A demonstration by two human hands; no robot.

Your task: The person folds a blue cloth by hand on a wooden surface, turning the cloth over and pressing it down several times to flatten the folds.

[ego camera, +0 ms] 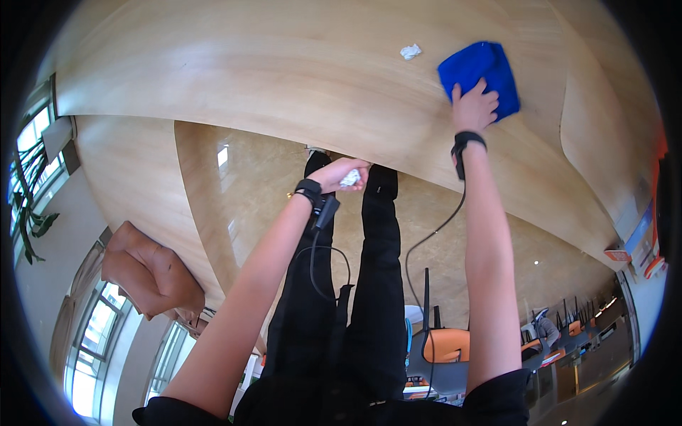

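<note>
My left hand (343,175) is closed around a crumpled piece of white paper or tissue (350,178), held just off the near edge of a light wooden surface (298,69). Farther right, my right hand (476,106) lies with spread fingers on a folded blue cloth (482,66), which is flat on the wood. A second crumpled white piece (411,51) rests on the wood to the left of the cloth. Both wrists wear black bands with cables.
A brown leather-like cushion or seat (154,271) is at the left, near windows and a plant (32,213). Orange and grey chairs (447,346) stand behind me. A cable (409,250) hangs from the right wristband. Another person (546,327) is partly visible at the far right.
</note>
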